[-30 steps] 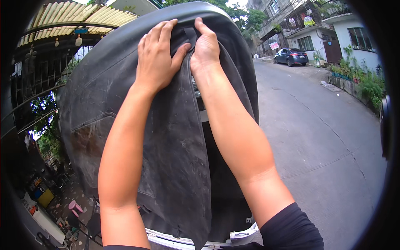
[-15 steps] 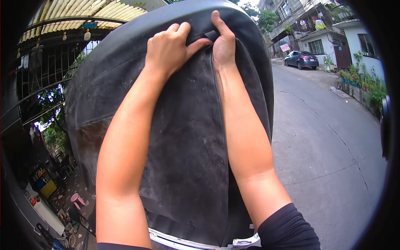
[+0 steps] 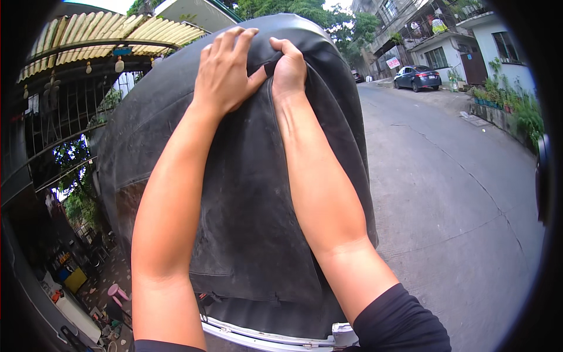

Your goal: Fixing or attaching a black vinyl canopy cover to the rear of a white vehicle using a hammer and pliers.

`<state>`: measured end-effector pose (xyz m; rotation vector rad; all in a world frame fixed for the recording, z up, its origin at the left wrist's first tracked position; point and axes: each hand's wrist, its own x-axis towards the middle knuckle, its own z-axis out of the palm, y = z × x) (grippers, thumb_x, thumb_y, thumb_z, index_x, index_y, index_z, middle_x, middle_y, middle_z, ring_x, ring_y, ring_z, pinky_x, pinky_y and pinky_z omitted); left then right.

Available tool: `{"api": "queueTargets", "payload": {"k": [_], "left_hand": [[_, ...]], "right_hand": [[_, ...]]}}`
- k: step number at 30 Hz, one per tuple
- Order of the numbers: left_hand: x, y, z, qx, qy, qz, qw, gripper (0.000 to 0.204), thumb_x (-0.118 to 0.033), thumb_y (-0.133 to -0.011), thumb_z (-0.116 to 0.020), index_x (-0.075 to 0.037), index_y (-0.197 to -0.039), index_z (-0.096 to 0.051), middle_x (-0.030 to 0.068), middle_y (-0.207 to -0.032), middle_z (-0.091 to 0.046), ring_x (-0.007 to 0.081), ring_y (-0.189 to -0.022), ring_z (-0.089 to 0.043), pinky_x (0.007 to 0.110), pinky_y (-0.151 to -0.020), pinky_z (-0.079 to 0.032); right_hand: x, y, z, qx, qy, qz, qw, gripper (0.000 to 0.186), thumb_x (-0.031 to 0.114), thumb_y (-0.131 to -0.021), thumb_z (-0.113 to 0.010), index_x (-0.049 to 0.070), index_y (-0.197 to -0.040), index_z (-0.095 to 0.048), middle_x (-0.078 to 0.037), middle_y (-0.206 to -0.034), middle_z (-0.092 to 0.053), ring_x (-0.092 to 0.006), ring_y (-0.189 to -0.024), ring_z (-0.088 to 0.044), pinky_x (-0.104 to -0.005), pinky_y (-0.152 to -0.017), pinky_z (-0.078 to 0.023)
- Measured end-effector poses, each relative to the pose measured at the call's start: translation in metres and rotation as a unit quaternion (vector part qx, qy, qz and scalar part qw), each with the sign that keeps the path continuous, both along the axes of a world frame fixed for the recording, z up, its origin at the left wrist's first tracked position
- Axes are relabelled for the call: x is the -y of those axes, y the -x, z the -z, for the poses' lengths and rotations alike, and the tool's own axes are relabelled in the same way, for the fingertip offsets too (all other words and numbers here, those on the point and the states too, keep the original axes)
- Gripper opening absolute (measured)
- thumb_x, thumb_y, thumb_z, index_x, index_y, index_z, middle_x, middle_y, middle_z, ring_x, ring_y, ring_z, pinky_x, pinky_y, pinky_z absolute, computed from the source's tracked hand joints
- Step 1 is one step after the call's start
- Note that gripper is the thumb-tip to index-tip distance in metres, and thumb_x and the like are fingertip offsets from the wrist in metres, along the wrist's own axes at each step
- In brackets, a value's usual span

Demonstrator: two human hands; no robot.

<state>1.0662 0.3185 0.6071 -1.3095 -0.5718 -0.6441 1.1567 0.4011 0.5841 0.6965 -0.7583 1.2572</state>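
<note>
While your right grip (image 3: 289, 71) closes on the black cover (image 3: 246, 205): draw its edge evenly.
Left grip (image 3: 224, 75): fingers spread; press the fabric steady.
Black cover: straight ahead, above the white rail (image 3: 264, 337).

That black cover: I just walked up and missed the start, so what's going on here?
A person has both hands raised to the upper part of a large black cover. The right hand appears closed on its upright edge, while the left hand lies with fingers spread on the cover beside it. Lower down, the cover hangs with its bottom edge above a white metal rail. A road runs to the right.
</note>
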Motion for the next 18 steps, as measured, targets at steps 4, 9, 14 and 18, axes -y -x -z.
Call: {"api": "queueTargets", "payload": {"k": [4,9,14,18], "left_hand": [[-0.004,0.012,0.012,0.046,0.166,0.014,0.985,0.07,-0.025,-0.092,-0.065,-0.012,-0.156,-0.04,0.0184,-0.159,-0.041,0.0382,-0.147,-0.038,0.051,-0.123,-0.026],[0.004,0.006,0.021,0.028,0.117,0.055,0.991,0.057,-0.031,-0.093,-0.069,-0.004,-0.142,-0.056,0.0219,-0.151,-0.05,0.039,-0.141,-0.046,0.053,-0.117,-0.035],[0.028,-0.059,0.151,0.171,0.271,0.422,0.848,0.024,-0.017,-0.091,-0.073,0.003,-0.103,-0.068,0.0176,-0.107,-0.067,0.0304,-0.095,-0.067,0.038,-0.085,-0.053],[0.03,-0.094,0.246,0.377,0.561,0.43,0.599,0.055,-0.045,-0.106,-0.053,0.006,-0.123,-0.062,0.0194,-0.127,-0.062,0.0326,-0.121,-0.059,0.041,-0.106,-0.044]], "right_hand": [[0.016,-0.005,0.009,0.003,0.009,-0.032,0.999,0.019,0.016,-0.092,-0.061,0.0,-0.096,-0.071,-0.007,-0.098,-0.069,-0.0178,-0.093,-0.065,-0.0292,-0.089,-0.05],[0.0,-0.029,0.039,0.08,-0.12,0.068,0.987,0.029,0.026,-0.099,-0.063,0.0,-0.109,-0.072,-0.004,-0.111,-0.069,-0.0142,-0.102,-0.065,-0.0293,-0.096,-0.049],[-0.002,-0.078,0.104,0.247,-0.143,0.374,0.883,0.05,0.039,-0.109,-0.051,-0.006,-0.127,-0.064,-0.008,-0.124,-0.064,-0.017,-0.118,-0.059,-0.0319,-0.107,-0.044],[0.004,-0.096,0.119,0.279,-0.158,0.514,0.796,0.06,0.05,-0.108,-0.048,-0.007,-0.12,-0.064,-0.007,-0.119,-0.064,-0.0174,-0.111,-0.057,-0.0312,-0.101,-0.044]]}}
